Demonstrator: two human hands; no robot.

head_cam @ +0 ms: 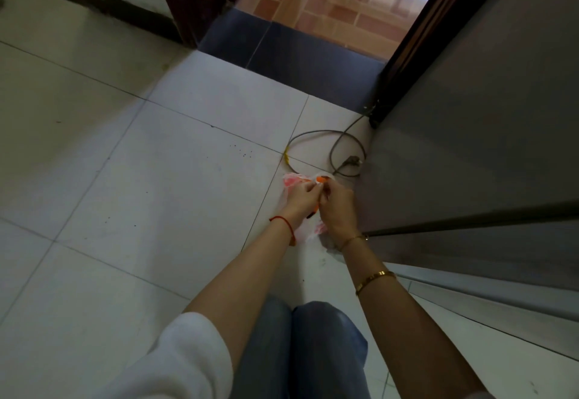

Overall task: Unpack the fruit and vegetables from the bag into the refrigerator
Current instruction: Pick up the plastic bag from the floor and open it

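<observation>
A thin white plastic bag with red print lies on the floor tiles beside the grey refrigerator. Something orange shows at its top, and more orange peeks out between my hands. My left hand and my right hand are both down on the bag, fingers pinched on the plastic near its mouth. Most of the bag and what is in it is hidden under my hands. The refrigerator's doors look closed.
A grey power cable with a plug lies coiled on the floor just beyond the bag. A dark threshold and an open doorway lie ahead. My knees in jeans are at the bottom. Pale floor tiles stretch to the left.
</observation>
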